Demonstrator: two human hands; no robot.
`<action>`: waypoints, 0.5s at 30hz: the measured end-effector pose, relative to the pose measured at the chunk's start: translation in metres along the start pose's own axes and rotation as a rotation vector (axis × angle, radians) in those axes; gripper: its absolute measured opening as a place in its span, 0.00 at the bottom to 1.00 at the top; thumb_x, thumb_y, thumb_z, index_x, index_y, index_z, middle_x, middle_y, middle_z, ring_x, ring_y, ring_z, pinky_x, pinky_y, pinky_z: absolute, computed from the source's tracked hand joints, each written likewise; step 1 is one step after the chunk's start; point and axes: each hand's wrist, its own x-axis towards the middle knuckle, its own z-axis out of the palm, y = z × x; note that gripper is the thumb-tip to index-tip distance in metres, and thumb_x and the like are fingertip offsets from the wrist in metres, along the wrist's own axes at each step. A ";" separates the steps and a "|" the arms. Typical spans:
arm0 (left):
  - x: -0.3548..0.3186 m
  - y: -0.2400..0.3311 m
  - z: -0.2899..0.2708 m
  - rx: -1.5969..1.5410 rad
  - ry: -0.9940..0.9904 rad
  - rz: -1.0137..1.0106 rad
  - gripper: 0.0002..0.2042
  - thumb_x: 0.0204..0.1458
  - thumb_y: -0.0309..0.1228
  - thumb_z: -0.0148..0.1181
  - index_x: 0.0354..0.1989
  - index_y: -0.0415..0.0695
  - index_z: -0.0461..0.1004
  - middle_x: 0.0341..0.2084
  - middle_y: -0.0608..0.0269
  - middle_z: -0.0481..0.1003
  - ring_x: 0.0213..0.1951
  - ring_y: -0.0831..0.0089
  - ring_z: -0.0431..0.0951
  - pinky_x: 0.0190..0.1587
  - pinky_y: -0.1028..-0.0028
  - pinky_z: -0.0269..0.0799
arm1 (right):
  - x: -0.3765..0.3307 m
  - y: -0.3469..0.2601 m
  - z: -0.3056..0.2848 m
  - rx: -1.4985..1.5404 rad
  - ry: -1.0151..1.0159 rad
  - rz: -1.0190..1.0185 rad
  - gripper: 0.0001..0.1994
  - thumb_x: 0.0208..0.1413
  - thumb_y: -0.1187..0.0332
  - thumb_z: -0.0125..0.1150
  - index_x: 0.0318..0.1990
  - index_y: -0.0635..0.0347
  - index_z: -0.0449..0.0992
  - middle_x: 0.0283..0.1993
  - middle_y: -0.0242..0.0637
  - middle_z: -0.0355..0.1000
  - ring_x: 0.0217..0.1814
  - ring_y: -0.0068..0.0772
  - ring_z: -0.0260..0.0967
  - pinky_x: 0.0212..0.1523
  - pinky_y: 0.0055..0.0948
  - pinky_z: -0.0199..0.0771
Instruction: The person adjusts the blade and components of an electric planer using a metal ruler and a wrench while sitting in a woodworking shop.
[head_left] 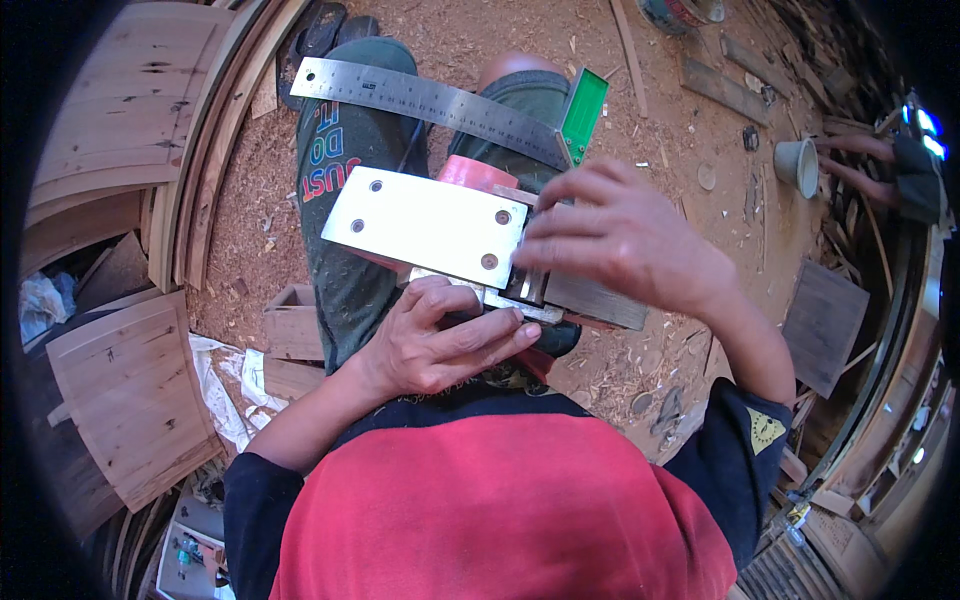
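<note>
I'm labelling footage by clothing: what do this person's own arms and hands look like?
The left hand and right hand are bare, with no gloves or watch showing. Dark navy short sleeves cover the upper arms: the left sleeve looks plain, while the right sleeve bears a pale yellow, pointed patch with a dark emblem.

Tool: red-bodied, held over the person's thighs (340, 300) – its flat metal face turned up.
Metal plate (430, 225): bright silver, smooth, rectangular, set aslant with its left end farther from the person.
Round recesses (376, 186): four, dark, a pair toward each end.
Dark slot (524, 288): just right of the plate – partly hidden.
Grey section (600, 303): dull, flat, right of the slot.
Red casing (478, 172): showing past the plate's far edge.
</note>
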 end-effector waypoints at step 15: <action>0.000 0.000 -0.001 -0.008 -0.027 0.000 0.24 0.48 0.35 0.64 0.57 0.57 0.86 0.53 0.82 0.77 0.45 0.76 0.72 0.53 0.71 0.68 | -0.001 0.023 0.008 -0.097 -0.069 0.000 0.13 0.53 0.66 0.63 0.47 0.47 0.84 0.48 0.23 0.82 0.54 0.32 0.75 0.60 0.38 0.71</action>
